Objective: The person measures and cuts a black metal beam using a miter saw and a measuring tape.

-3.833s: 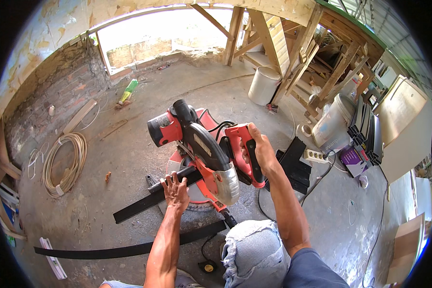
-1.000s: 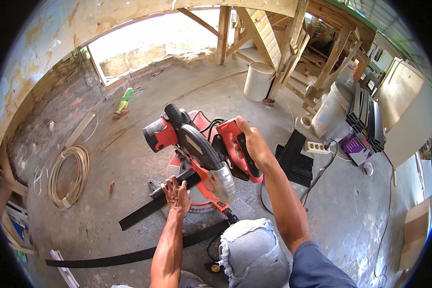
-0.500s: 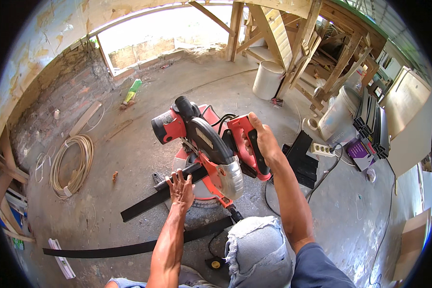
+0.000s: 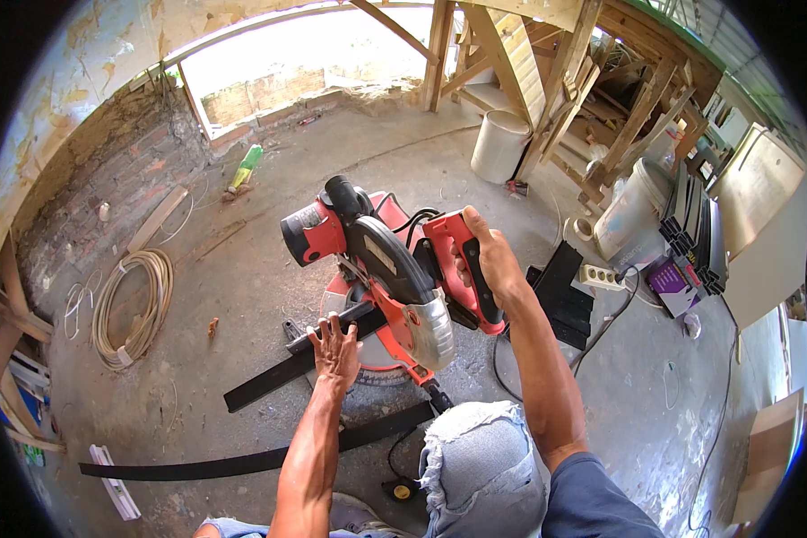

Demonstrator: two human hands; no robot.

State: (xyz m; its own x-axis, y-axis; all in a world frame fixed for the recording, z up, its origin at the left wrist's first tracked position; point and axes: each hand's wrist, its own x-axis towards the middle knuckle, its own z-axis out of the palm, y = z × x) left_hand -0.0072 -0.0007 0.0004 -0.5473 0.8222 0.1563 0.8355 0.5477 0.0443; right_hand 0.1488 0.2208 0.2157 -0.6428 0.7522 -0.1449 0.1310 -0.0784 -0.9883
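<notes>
A red and black miter saw stands on the floor in front of me, its silver blade guard low over the base. My right hand wraps round the saw's red and black handle. Under my left hand lies a black metal profile, set across the saw base left of the blade. The fingers are somewhat apart, with their tips over the profile's far edge, holding it down. Where the profile meets the blade is hidden by the saw head.
A long black strip lies near my feet, its left end over a white level-like bar. A tape measure is by my knee. Right of the saw are black offcuts, a power strip and cables. Coiled tubing lies left.
</notes>
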